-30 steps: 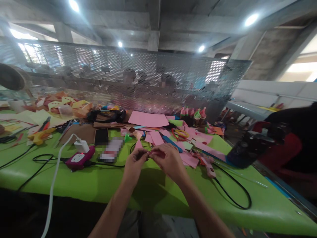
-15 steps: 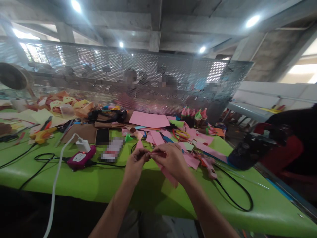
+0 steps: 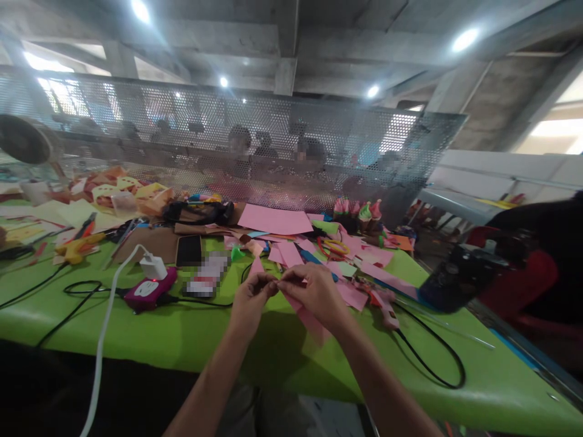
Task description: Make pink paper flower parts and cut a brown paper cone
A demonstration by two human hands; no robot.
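Above the green tabletop (image 3: 182,340), my right hand (image 3: 316,297) is closed in a pinch on a strip of pink paper (image 3: 314,328), whose free end hangs below the palm. Fingertip to fingertip with it, my left hand (image 3: 250,303) pinches the near end of the same strip; the gripped bit is mostly hidden by the fingers. Beyond my hands lie pink paper pieces (image 3: 288,254) and yellow-handled scissors (image 3: 334,247). A pink glue gun (image 3: 386,306) rests to the right of my right hand.
On the left are a purple power strip (image 3: 150,291) with a white charger (image 3: 153,267), a dark phone (image 3: 188,250) and a yellow glue gun (image 3: 77,249). A dark tumbler (image 3: 449,279) stands at the right edge. Behind runs a perforated metal screen (image 3: 191,139); cables cross the table.
The fingertips of both hands have shifted slightly against each other at the strip's end. The hanging part of the pink paper has swung a little to the right.
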